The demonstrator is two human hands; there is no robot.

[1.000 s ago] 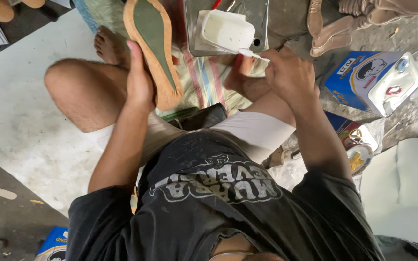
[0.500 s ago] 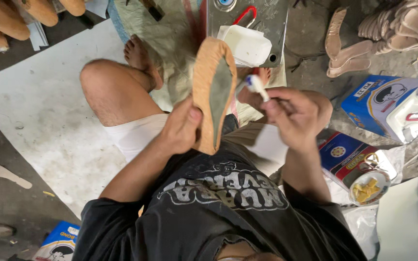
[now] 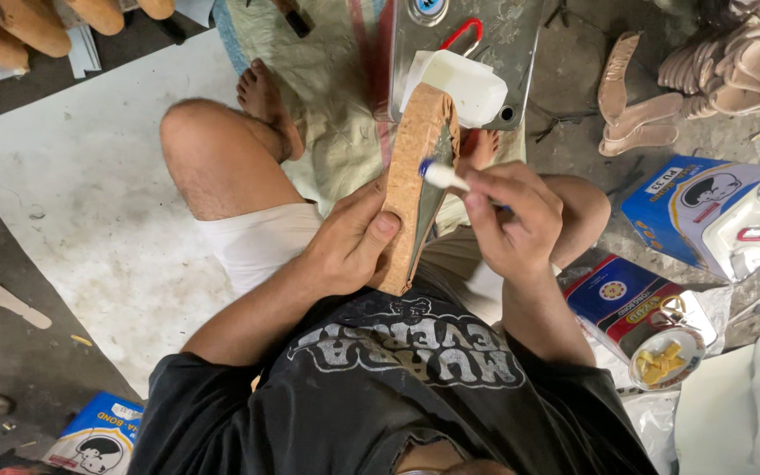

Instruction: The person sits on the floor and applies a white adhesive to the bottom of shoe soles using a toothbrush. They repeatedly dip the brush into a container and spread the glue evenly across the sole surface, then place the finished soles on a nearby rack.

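Note:
I sit on the floor with knees apart. My left hand [image 3: 349, 242] grips a tan cork-textured shoe sole [image 3: 415, 176] by its near end and holds it on edge, tip pointing away from me. My right hand [image 3: 512, 220] holds a small white-handled brush [image 3: 442, 176] with a blue tip, and the tip touches the sole's grey inner face near its middle. A white plastic container [image 3: 459, 84] sits just beyond the sole on a metal plate [image 3: 503, 35].
An open tin of yellow glue [image 3: 666, 356] stands at my right beside a red-blue box [image 3: 613, 303] and a blue tin [image 3: 705, 211]. Several tan soles [image 3: 639, 110] lie at back right. More soles [image 3: 19, 31] line the top left. White sheet [image 3: 90, 202] covers the floor left.
The sole has turned from flat-facing to on edge and come nearer my lap. My right hand has brought the brush from beside the container onto the sole's inner face.

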